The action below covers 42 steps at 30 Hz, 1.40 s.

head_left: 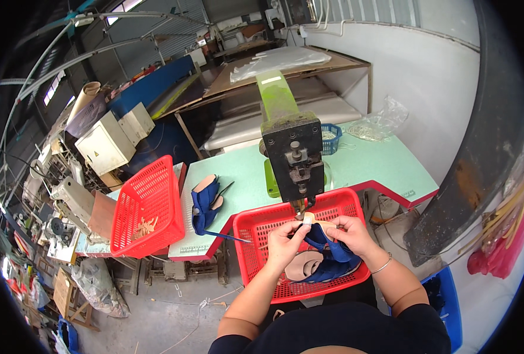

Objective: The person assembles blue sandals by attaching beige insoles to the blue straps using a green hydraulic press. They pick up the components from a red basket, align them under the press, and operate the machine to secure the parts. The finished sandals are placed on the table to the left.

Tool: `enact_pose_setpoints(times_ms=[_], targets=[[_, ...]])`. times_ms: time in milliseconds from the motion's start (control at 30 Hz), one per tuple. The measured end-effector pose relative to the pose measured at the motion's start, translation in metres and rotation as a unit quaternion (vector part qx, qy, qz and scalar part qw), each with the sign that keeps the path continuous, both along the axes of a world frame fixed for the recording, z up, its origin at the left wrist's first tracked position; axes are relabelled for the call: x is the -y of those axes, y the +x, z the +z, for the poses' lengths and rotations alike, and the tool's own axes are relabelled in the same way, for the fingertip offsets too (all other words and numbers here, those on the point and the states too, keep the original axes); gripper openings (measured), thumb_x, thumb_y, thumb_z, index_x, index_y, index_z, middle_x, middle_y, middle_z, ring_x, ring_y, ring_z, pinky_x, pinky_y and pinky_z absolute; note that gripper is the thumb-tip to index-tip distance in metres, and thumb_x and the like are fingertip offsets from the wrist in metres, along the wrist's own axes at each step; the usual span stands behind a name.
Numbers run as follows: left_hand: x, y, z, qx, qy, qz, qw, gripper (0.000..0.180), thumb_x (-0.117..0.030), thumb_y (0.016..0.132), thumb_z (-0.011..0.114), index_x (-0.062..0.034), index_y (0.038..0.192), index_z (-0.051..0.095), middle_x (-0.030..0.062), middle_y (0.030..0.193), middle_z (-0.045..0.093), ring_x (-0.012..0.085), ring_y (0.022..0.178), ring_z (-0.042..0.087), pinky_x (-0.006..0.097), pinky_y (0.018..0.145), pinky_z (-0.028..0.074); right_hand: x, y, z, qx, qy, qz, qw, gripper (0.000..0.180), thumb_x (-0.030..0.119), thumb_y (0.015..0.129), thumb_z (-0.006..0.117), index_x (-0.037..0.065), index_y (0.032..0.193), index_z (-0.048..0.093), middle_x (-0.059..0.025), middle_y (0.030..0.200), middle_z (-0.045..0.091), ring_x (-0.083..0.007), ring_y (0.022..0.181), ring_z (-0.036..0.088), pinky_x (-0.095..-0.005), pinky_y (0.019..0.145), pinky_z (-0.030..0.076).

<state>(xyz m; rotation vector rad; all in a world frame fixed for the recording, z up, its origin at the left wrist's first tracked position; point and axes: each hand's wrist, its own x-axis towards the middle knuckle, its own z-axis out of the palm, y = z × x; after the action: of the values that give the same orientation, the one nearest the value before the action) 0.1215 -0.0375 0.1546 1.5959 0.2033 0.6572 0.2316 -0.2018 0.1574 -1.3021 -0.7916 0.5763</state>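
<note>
The left hand (286, 243) and the right hand (353, 235) both pinch a blue shoe piece (316, 239) between thumb and fingers. It is over the near red basket (265, 218), by the bottom of the big machine (291, 156). To the left, more blue shoe pieces (203, 203) lie on the green table (380, 162), beside another red basket (161, 203).

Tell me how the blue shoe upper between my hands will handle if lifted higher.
The blue shoe upper will probably flex, since it bends into curves. It is likely light, as the left hand and right hand only pinch its edges. It may brush the red basket just beneath.
</note>
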Motion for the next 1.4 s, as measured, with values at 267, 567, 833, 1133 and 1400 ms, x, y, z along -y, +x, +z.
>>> enact_pose_setpoints(times_ms=[267,567,833,1133,1400], targets=[[0.004,0.001,0.009,0.002,-0.074,0.019,0.997,0.009,-0.007,0.082,0.064,0.0013,0.084,0.064,0.0039,0.079,0.064,0.0067,0.07,0.056,0.021,0.066,0.046,-0.001,0.005,0.024,-0.044,-0.017,0.01,0.999,0.014,0.009,0.081,0.065,-0.002,0.088,0.063,-0.0042,0.076,0.063,-0.0064,0.066,0.057,-0.0202,0.058,0.046],[0.01,0.001,0.012,0.037,-0.135,0.001,0.99,0.009,-0.008,0.083,0.063,0.0005,0.085,0.064,0.0031,0.079,0.064,0.0059,0.07,0.057,0.019,0.065,0.046,-0.001,0.02,0.033,-0.041,-0.068,0.036,0.996,0.017,0.014,0.079,0.068,-0.002,0.083,0.063,-0.005,0.073,0.064,-0.0065,0.064,0.057,-0.0197,0.056,0.044],[0.008,0.0,-0.002,0.051,-0.149,0.004,0.987,0.013,-0.012,0.084,0.063,-0.0003,0.088,0.065,0.0024,0.083,0.065,0.0057,0.076,0.056,0.02,0.07,0.043,-0.011,0.048,0.075,0.191,-0.224,0.07,0.953,0.032,0.032,0.072,0.072,0.002,0.079,0.067,-0.0022,0.066,0.062,-0.0071,0.061,0.052,-0.0232,0.057,0.042],[0.018,0.003,0.002,0.022,-0.125,0.022,0.992,0.017,-0.017,0.085,0.062,-0.0004,0.089,0.066,0.0011,0.083,0.063,0.0071,0.077,0.054,0.022,0.073,0.041,-0.058,0.086,0.138,0.351,-0.355,0.211,0.841,0.033,0.036,0.068,0.072,0.004,0.075,0.068,-0.002,0.062,0.061,-0.0103,0.056,0.053,-0.0263,0.052,0.042],[0.024,0.01,-0.005,0.052,-0.162,-0.009,0.985,0.02,-0.017,0.087,0.06,0.0013,0.094,0.066,0.0006,0.086,0.063,0.0057,0.078,0.055,0.02,0.073,0.042,-0.096,0.116,0.118,0.355,-0.268,0.256,0.858,0.017,0.007,0.06,0.07,-0.001,0.075,0.067,-0.0017,0.067,0.064,-0.0099,0.059,0.057,-0.024,0.053,0.045]])
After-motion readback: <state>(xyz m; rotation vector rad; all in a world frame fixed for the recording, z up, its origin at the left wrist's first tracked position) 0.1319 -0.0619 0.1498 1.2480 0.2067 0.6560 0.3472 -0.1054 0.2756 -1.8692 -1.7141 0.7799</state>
